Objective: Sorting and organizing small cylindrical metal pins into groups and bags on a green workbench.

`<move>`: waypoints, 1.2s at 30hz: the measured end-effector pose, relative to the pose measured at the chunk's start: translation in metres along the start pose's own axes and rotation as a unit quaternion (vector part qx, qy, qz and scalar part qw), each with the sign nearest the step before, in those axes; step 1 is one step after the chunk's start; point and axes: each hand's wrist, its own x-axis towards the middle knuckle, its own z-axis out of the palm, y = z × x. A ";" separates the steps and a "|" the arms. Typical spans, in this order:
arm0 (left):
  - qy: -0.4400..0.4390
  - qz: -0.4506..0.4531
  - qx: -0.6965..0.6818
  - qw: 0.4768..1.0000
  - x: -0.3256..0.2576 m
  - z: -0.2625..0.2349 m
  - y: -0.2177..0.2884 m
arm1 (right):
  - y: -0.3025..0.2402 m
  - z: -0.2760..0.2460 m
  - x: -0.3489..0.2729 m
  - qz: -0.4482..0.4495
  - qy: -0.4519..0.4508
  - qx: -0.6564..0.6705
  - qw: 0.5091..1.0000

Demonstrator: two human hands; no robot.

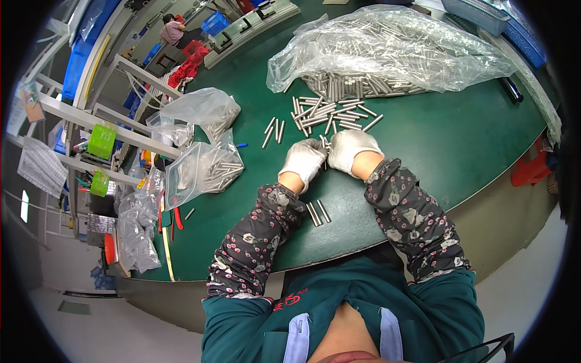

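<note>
My left hand [304, 159] and my right hand [353, 149], both in white gloves, meet over the green table. Their fingertips are closed around a few short metal pins [325, 145], partly hidden by the gloves, so how many cannot be told. Just beyond the hands lies a loose pile of silvery pins [327, 112]. A small group of pins [274, 132] is set apart to its left. Closer to my body, between my forearms, several more pins [319, 213] lie roughly side by side.
A large clear plastic bag [387, 48] spilling many pins covers the far side of the green table [478, 139]. On the left are smaller bags of pins [212, 169], red-handled pliers [177, 219] and a metal rack [115, 124]. Blue baskets [478, 15] stand far right. Another person [174, 31] sits in the background.
</note>
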 end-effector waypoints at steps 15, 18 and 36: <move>0.116 0.130 -0.284 0.943 -0.041 -0.019 0.020 | 0.004 0.010 0.009 -0.182 0.102 0.347 0.914; 0.131 0.188 -0.275 0.934 -0.039 -0.018 0.018 | 0.007 0.025 0.014 -0.242 0.129 0.461 0.844; 0.046 0.064 -0.380 0.922 -0.070 -0.052 0.034 | -0.025 -0.019 -0.026 -0.105 -0.207 0.587 0.775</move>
